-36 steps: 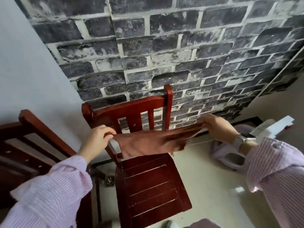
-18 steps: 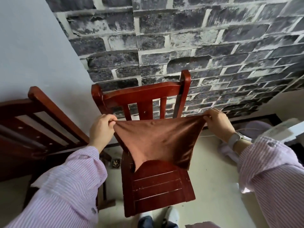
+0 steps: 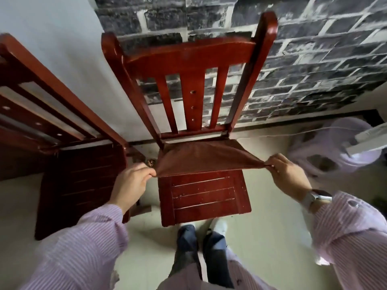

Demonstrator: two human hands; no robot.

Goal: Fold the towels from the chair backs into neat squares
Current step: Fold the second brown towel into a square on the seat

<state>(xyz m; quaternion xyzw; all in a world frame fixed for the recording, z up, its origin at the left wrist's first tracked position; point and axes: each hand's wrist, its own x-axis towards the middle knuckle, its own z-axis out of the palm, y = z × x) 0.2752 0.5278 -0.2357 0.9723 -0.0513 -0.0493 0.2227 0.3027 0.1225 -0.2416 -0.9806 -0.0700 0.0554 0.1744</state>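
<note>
Brown towel (image 3: 201, 159) spread over the rear of the chair (image 3: 205, 195) seat, near corners pinched and pulled taut by left hand (image 3: 130, 185) and right hand (image 3: 290, 177), second chair (image 3: 69, 181) alongside at left

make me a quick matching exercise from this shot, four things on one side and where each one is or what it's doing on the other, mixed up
Things:
1. brown towel
2. left hand
3. wristwatch
4. plastic stool

Places or states:
A. on the floor by the brick wall
B. pinching the towel's near left corner
C. stretched over the back half of the chair seat
D. on the right wrist

Pairs: 1-C, 2-B, 3-D, 4-A
</note>
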